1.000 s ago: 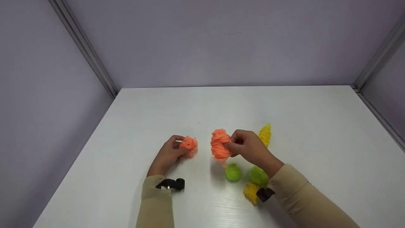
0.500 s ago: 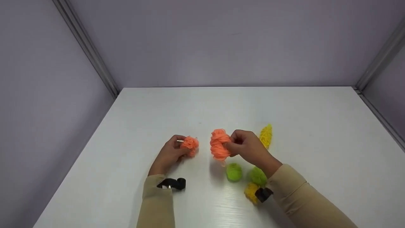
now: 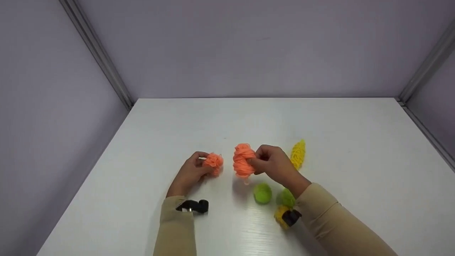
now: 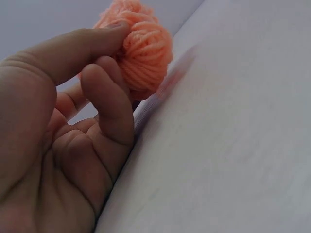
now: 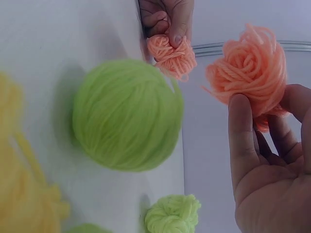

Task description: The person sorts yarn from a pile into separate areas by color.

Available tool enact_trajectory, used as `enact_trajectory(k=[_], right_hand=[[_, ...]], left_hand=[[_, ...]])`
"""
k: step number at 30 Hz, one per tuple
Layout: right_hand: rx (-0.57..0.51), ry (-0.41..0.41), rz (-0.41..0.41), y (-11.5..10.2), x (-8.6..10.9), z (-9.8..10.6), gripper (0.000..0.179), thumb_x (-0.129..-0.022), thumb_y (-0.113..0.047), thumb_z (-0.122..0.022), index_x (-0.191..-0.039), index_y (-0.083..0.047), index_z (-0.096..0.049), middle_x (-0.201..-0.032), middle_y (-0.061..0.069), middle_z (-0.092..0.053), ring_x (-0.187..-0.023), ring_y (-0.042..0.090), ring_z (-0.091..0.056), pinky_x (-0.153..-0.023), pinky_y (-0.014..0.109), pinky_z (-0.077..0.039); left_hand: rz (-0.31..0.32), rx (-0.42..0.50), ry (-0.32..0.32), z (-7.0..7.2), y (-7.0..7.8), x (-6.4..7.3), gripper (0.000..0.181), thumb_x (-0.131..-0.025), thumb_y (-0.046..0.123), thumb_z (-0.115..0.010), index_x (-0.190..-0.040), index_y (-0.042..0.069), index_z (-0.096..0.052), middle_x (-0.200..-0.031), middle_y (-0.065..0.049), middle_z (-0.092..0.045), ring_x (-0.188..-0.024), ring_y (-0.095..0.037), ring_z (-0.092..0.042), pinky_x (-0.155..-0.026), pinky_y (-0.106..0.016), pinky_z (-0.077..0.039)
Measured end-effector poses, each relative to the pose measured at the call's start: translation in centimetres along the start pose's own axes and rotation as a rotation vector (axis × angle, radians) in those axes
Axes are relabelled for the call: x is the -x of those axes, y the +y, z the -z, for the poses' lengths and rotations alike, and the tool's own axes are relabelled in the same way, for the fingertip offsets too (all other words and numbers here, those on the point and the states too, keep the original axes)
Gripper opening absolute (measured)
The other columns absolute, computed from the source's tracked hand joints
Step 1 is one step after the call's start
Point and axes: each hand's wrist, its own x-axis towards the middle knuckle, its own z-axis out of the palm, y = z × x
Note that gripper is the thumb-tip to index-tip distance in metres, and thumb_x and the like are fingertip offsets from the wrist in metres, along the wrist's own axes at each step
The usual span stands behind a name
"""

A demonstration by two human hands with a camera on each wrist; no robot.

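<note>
Two balls of coral-orange yarn are in the hands. My left hand (image 3: 188, 174) pinches the smaller-looking yarn ball (image 3: 214, 163) between thumb and fingers, close to the white tabletop; the left wrist view shows the thumb pressed on that yarn ball (image 4: 146, 53). My right hand (image 3: 277, 165) holds the other, longer orange yarn ball (image 3: 243, 161) by its right side, raised over the table with a short loop hanging below. In the right wrist view, thumb and fingertips grip this yarn ball (image 5: 252, 70). A gap separates the two orange balls.
A green yarn ball (image 3: 262, 193) lies below the right hand. Beside it are another green ball (image 3: 287, 197) and a yellow bundle (image 3: 280, 216), both partly hidden by the right wrist. A long yellow bundle (image 3: 298, 153) lies behind the right hand. Panels enclose the table (image 3: 170, 121).
My right hand has shifted slightly left with its orange yarn ball, nearer the other one. My left hand stays almost still, keeping its grip.
</note>
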Motion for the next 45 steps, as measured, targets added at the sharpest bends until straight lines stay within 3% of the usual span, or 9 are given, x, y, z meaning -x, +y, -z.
enact_trajectory(k=[4, 23, 34, 45], right_hand=[[-0.005, -0.001, 0.001, 0.1, -0.3, -0.3, 0.025, -0.084, -0.024, -0.070, -0.083, -0.004, -0.055, -0.081, 0.013, -0.058, -0.073, 0.026, -0.065, -0.069, 0.034, -0.054], [0.025, -0.018, -0.107, 0.2, -1.5, -2.2, 0.021, -0.084, -0.025, -0.068, -0.088, -0.008, -0.057, -0.088, 0.010, -0.061, -0.078, 0.022, -0.066, -0.072, 0.031, -0.054], [-0.023, -0.010, -0.069, 0.8, -1.6, -2.8, 0.019, -0.085, -0.019, -0.068, -0.086, -0.004, -0.056, -0.083, 0.013, -0.058, -0.076, 0.023, -0.065, -0.073, 0.038, -0.054], [0.000, 0.006, -0.088, 1.5, -1.9, -3.5, 0.020, -0.084, -0.022, -0.069, -0.087, -0.006, -0.057, -0.087, 0.010, -0.059, -0.077, 0.020, -0.065, -0.072, 0.037, -0.054]], left_hand=[[-0.010, 0.032, -0.010, 0.1, -0.1, 0.0, 0.049, -0.079, 0.021, -0.074, -0.122, 0.019, -0.050, -0.107, -0.010, -0.059, -0.083, -0.022, -0.058, -0.067, -0.031, -0.048], [-0.003, -0.020, 0.008, 0.3, -0.1, 0.2, 0.048, -0.078, 0.027, -0.074, -0.120, 0.023, -0.051, -0.103, -0.006, -0.061, -0.072, -0.019, -0.056, -0.059, -0.030, -0.046], [-0.031, 0.002, 0.001, 0.1, 0.0, 0.3, 0.046, -0.079, 0.029, -0.074, -0.119, 0.022, -0.052, -0.103, -0.009, -0.060, -0.076, -0.021, -0.057, -0.062, -0.030, -0.047], [-0.038, -0.021, 0.008, 0.1, 0.1, 0.2, 0.041, -0.081, 0.021, -0.071, -0.118, 0.021, -0.053, -0.102, -0.008, -0.061, -0.078, -0.020, -0.058, -0.064, -0.030, -0.047]])
